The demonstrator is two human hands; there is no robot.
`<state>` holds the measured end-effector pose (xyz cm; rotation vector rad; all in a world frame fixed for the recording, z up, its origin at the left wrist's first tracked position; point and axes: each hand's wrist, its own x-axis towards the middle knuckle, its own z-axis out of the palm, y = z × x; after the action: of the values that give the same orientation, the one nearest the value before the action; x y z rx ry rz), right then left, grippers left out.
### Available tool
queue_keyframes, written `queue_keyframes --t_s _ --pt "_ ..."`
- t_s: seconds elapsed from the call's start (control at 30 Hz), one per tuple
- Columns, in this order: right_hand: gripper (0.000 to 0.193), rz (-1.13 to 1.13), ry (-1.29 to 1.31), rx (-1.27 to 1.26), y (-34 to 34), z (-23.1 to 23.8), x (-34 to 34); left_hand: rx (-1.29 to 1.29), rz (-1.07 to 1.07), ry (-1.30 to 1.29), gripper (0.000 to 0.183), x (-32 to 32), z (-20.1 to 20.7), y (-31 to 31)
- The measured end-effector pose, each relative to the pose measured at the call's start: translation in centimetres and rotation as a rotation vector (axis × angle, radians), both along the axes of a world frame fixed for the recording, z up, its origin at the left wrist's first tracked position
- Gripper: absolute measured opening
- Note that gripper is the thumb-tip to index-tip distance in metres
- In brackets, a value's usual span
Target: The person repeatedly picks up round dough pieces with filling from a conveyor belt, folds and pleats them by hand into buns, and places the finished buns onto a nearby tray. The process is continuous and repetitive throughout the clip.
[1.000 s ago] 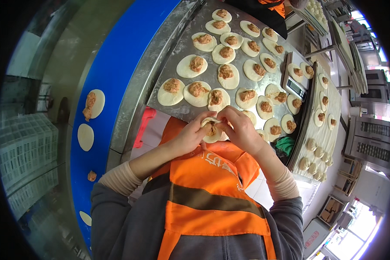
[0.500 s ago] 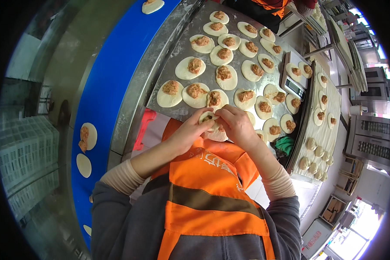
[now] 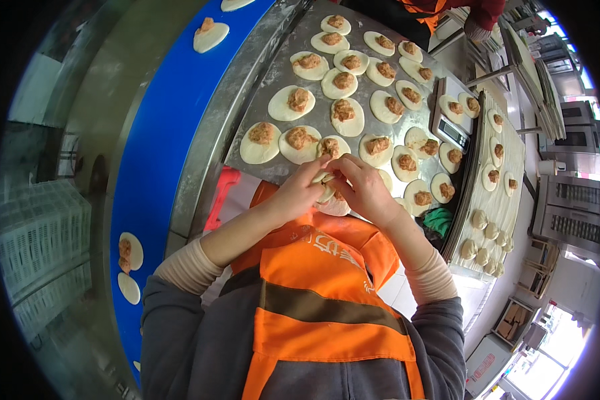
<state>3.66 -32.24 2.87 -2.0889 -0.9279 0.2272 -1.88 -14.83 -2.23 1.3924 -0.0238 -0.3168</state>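
Observation:
Between my hands, close to the table's near edge, is a partly gathered filled bun (image 3: 325, 189) of pale dough. My left hand (image 3: 299, 195) cups it from the left with fingers curled. My right hand (image 3: 365, 189) pinches its upper rim, and these fingers partly hide the filling. Just beyond my fingertips lies a flat dough round with reddish-brown filling (image 3: 329, 147). Another filled round (image 3: 333, 205) shows below my hands. Many more rounds topped with filling (image 3: 343, 113) are spread over the metal table (image 3: 260, 113).
A blue conveyor belt (image 3: 155, 143) on the left carries dough rounds, some with filling. At right are a scale (image 3: 452, 130) with two rounds on it and a tray (image 3: 507, 213) of closed buns and filled rounds. Another person's arm (image 3: 485, 13) shows at the far right.
My fingers have drawn the bun's rim further together, and its opening looks smaller. The rounds on the belt have travelled toward me. The other person's arm has come further into view.

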Motion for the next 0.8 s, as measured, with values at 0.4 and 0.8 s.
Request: queue_keyframes --t_s 0.4,0.8 --pt "0.023 0.134 -0.302 -0.118 0.2 1.1 0.7 0.163 0.163 -0.161 0.041 -1.1 -1.9 -1.1" --pt "0.023 0.034 -0.359 -0.059 0.4 0.4 0.8 -0.607 0.206 0.359 0.053 -0.5 -0.4 -2.2"
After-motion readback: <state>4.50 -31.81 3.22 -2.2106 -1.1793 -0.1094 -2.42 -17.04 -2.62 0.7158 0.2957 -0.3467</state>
